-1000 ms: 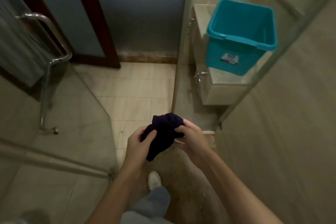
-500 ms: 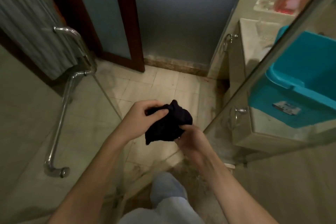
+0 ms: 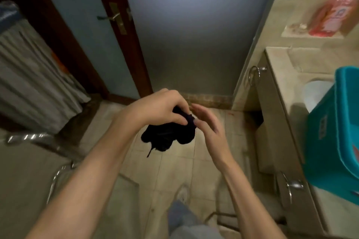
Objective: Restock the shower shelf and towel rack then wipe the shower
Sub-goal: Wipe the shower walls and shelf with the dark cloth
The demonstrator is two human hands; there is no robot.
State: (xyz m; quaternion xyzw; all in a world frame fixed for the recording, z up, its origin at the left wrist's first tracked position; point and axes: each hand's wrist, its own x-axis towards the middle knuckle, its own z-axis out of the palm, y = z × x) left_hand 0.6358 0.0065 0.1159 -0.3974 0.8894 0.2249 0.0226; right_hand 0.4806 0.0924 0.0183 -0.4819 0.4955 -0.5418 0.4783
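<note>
A bunched dark navy cloth (image 3: 169,137) hangs in mid-air over the tiled floor, with a thread dangling below it. My left hand (image 3: 157,108) grips its top edge from above, fingers curled round the fabric. My right hand (image 3: 207,126) is just to the right of the cloth with straight fingers, and its thumb tip touches the fabric's edge. A red bottle (image 3: 328,11) lies on a small shelf at the upper right, blurred.
A teal plastic bin (image 3: 334,134) stands on the beige counter (image 3: 281,58) at the right, above cabinet doors with metal handles. Ahead are a frosted door (image 3: 190,25) and a dark wooden frame. A chrome handle (image 3: 29,137) and glass panel are at the left. My shoe (image 3: 182,194) is below.
The view has turned left and out toward the door. My hands have risen with the cloth. My right hand has let go of the cloth and opened beside it; my left still holds it.
</note>
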